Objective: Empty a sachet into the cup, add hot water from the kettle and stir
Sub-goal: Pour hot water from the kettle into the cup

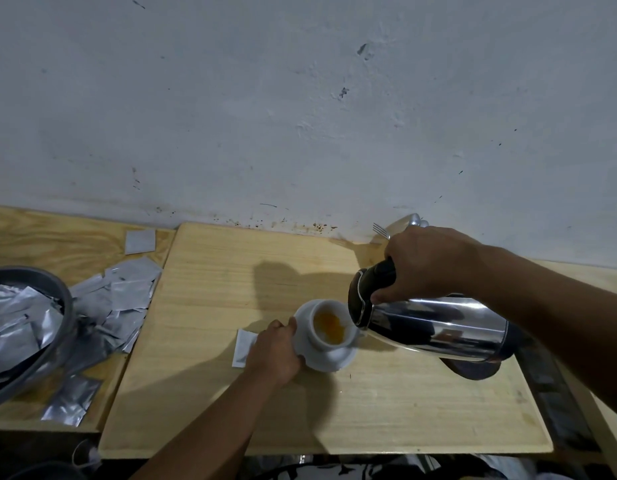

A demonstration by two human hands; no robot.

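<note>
A white cup [329, 342] stands on a white saucer [338, 358] in the middle of the wooden board [230, 393]. Orange liquid fills the cup's bottom. My right hand [428, 261] grips the black handle of a steel kettle [435, 327], which is tipped far over with its spout at the cup's right rim. My left hand [275, 351] holds the saucer's left edge. A white sachet [243, 346] lies flat on the board, partly under my left hand.
Many silver sachets [127, 299] are heaped on the table at left, beside a grey bowl [30, 327] holding more. A fork [381, 232] and spoons [412, 220] lie by the wall behind my right hand. The wall runs along the board's far edge.
</note>
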